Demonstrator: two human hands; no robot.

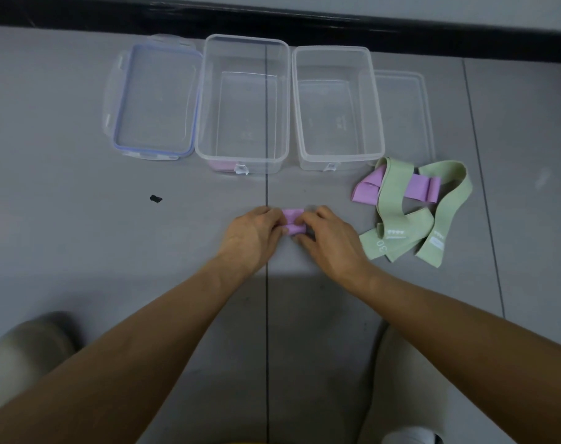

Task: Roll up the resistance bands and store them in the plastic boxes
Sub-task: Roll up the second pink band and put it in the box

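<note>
Head view: left hand (pixel 250 238) and right hand (pixel 330 241) pinch the ends of a small, soft purple roll (pixel 293 221) at centre frame on the smooth grey floor (pixel 80 235), which lies open on the left. Above stand two clear, rigid boxes, the left box (pixel 205 100) with something pink in its near corner and the right box (pixel 378 123) just beside it, flanked by a blue-rimmed lid (pixel 154 97) and a plain lid (pixel 404 107). At right, wide green bands (pixel 397 184), two I think, lie tangled over one purple band (pixel 423 187).
</note>
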